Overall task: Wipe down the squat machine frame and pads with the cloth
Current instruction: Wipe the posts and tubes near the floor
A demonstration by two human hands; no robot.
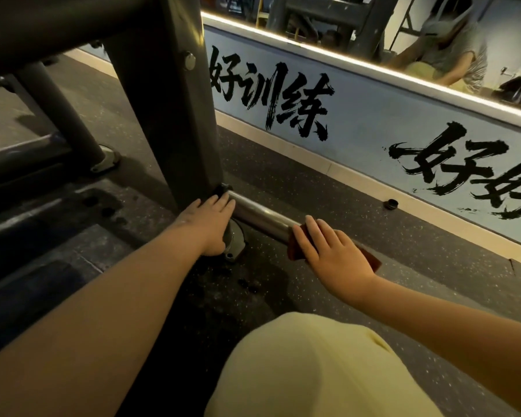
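A dark grey upright post (175, 115) of the squat machine frame stands at centre left. From its base a shiny steel peg (260, 214) sticks out to the right, low above the floor. My right hand (328, 254) lies over the peg's outer end with a dark red cloth (295, 245) wrapped under the fingers and palm. My left hand (209, 224) rests with straight fingers against the foot of the post, beside the bolted base plate (236, 242).
Dark speckled rubber floor (373, 224) runs to a blue wall band with black brush lettering (298, 103) and a lit mirror above. A small black cap (391, 203) lies by the skirting. More frame tubes (60, 115) cross at left. My knee in pale yellow (313, 371) fills the bottom.
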